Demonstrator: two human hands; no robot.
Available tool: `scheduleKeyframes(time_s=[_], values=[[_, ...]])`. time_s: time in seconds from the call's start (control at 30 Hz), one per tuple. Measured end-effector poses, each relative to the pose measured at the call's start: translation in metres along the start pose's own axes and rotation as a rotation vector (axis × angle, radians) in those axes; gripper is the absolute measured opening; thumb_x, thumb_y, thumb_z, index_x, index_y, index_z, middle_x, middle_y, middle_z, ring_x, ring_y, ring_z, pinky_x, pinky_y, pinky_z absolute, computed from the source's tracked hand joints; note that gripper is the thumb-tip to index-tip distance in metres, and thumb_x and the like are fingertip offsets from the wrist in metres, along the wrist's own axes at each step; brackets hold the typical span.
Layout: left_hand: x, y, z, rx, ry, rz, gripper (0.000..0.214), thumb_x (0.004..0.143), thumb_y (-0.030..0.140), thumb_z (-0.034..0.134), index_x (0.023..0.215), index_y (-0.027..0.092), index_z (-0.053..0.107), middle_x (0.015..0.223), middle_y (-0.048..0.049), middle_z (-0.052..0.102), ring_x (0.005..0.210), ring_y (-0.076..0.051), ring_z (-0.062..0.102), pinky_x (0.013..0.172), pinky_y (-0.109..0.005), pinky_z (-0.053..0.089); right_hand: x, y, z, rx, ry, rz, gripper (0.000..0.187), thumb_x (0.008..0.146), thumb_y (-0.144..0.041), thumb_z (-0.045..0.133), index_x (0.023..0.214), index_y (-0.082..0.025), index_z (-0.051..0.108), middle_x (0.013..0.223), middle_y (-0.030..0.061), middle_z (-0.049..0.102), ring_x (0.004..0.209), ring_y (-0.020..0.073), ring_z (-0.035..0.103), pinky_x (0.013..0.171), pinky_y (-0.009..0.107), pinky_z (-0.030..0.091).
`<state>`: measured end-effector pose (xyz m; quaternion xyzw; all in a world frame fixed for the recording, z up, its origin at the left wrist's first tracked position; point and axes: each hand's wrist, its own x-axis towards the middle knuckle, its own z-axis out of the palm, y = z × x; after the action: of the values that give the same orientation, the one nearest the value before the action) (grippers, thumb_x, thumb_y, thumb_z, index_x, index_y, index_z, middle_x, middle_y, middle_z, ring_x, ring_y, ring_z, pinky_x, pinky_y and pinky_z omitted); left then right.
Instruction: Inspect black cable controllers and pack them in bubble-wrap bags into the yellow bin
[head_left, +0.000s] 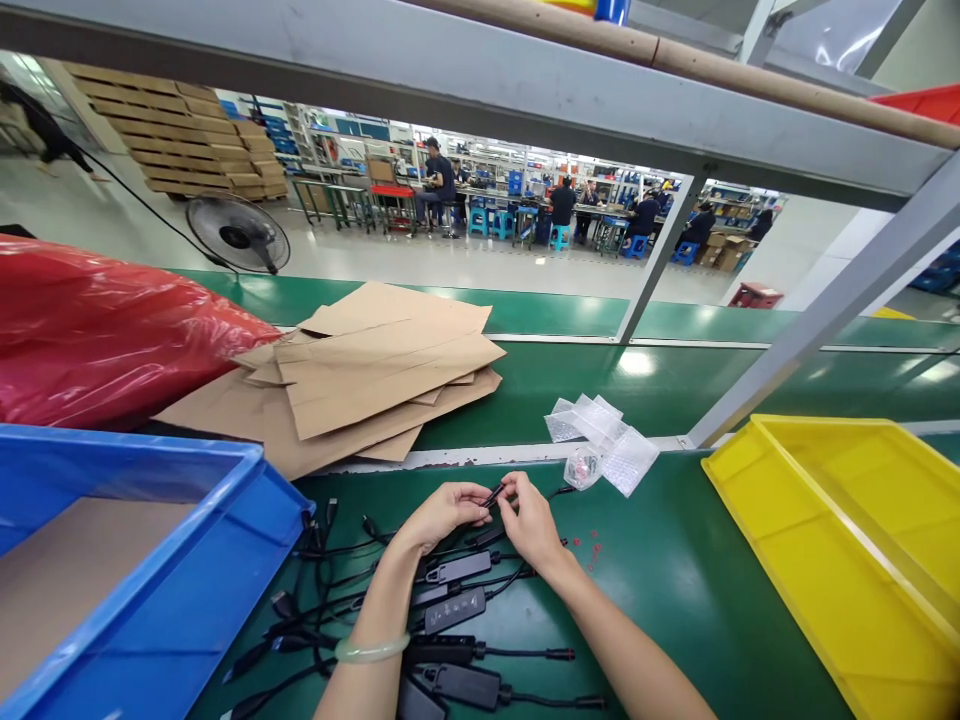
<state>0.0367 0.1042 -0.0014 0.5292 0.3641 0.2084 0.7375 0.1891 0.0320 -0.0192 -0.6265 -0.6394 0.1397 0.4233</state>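
My left hand [448, 515] and my right hand [531, 522] meet above the green work surface. Between their fingertips is a black cable connector [493, 496], pinched from both sides; the fingers cover part of it. Below and between my forearms lie several black cables with small inline control boxes [455, 610], side by side. Some of their plug ends [560, 654] point right, and USB plugs [283, 604] lie to the left. Small red rings [596, 552] are scattered right of my right hand. A clear bag [582, 467] with small reddish pieces in it lies just beyond.
A blue bin [259, 500] stands at left and a yellow bin [817, 530] at right. Cardboard sheets [390, 375], bubble-wrap pouches [628, 462] and a red plastic bag [112, 330] lie behind. A metal frame [480, 65] crosses overhead. Other people sit far off.
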Motion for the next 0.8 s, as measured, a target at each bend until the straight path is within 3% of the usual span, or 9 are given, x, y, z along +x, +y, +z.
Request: scheduleKeyframes(time_s=[0.43, 0.8], values=[[0.003, -0.001, 0.01, 0.042, 0.064, 0.04, 0.025, 0.056, 0.026, 0.073, 0.076, 0.01, 0.069, 0.059, -0.0008, 0.063, 0.054, -0.012, 0.059, 0.058, -0.024, 0.046, -0.003, -0.002, 0.0, -0.153, -0.011, -0.155, 0.025, 0.085, -0.007, 0.04, 0.106, -0.018, 0.049, 0.085, 0.0071, 0.059, 0.083, 0.0238, 0.054, 0.076, 0.036, 0.048], [0.008, -0.008, 0.008, 0.022, 0.161, 0.076, 0.027, 0.058, 0.029, 0.072, 0.077, 0.011, 0.066, 0.064, -0.0018, 0.065, 0.057, -0.011, 0.061, 0.061, -0.023, 0.049, -0.003, -0.007, 0.009, -0.194, 0.031, -0.138, 0.026, 0.086, -0.008, 0.037, 0.108, -0.014, 0.048, 0.085, 0.0085, 0.058, 0.082, 0.0248, 0.053, 0.075, 0.037, 0.048]])
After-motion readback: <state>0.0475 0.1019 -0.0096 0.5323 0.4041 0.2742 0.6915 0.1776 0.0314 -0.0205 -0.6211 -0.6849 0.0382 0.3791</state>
